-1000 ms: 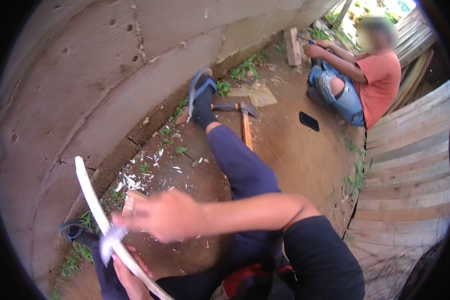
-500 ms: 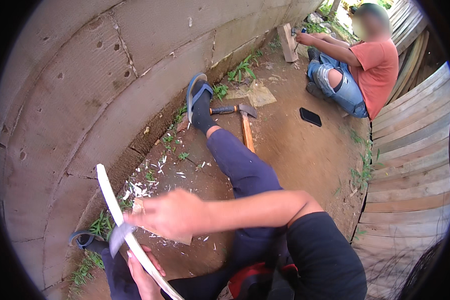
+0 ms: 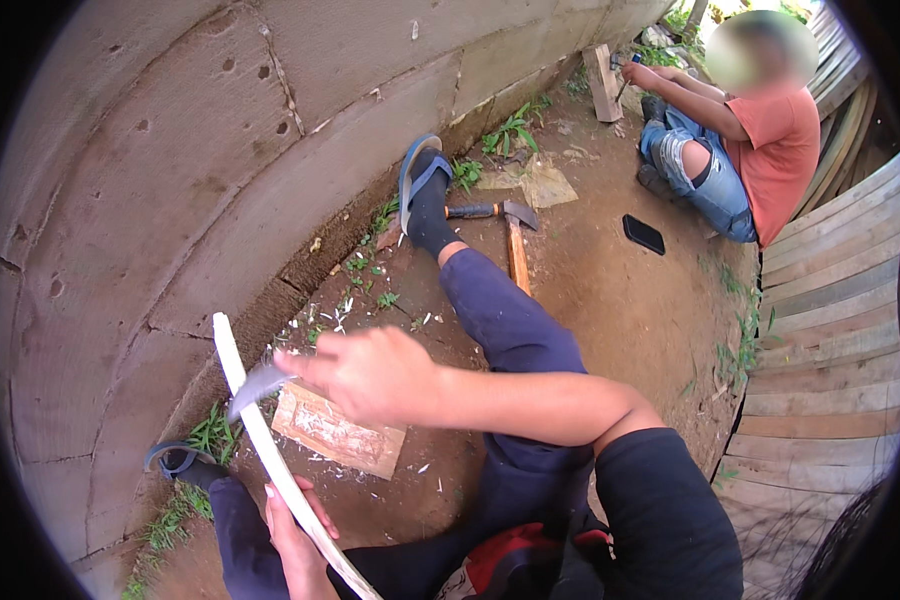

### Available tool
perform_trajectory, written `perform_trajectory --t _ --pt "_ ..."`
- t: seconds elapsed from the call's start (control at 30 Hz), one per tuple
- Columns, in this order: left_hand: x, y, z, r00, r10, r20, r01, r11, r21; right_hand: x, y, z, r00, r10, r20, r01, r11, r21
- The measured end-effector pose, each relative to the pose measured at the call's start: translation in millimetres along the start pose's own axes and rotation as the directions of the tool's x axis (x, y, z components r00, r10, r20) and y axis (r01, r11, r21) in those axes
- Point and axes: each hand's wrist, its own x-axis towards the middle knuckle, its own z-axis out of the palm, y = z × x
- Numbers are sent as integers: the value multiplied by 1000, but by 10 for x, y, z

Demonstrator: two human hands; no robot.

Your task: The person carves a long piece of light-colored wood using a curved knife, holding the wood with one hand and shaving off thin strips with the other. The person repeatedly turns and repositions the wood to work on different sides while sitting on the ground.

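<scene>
Pale wood stick [image 3: 257, 427] slants left of the board [image 3: 342, 437], gripped by my left hand [image 3: 290, 545]; my right hand [image 3: 382, 380] clasps the curved knife [image 3: 258, 389], best kept shallow, stroking away from me.

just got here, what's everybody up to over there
A person on the ground grips a pale stick in the left hand, while the right hand holds a curved knife across it. A board lies close by, with white shavings on the ground beyond it. Farther off, a co-worker in an orange shirt sits with both hands near a wooden block.
</scene>
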Motion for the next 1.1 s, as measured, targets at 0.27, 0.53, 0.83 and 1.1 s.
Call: perform_trajectory --t 0.27,0.53,0.83,1.1 --pt "-6 9 2 1000 -2 -7 2 1000 12 -15 35 66 999 -54 -1 54 998 -23" --pt "17 0 -7 1000 21 11 -21 1000 11 -11 -52 31 997 -72 40 72 997 8" --pt "-8 34 0 999 38 1 -38 999 10 -17 50 -7 998 -46 44 46 999 -7" --pt "-15 35 -24 998 58 -6 -58 998 29 54 15 23 991 -45 123 39 998 49"
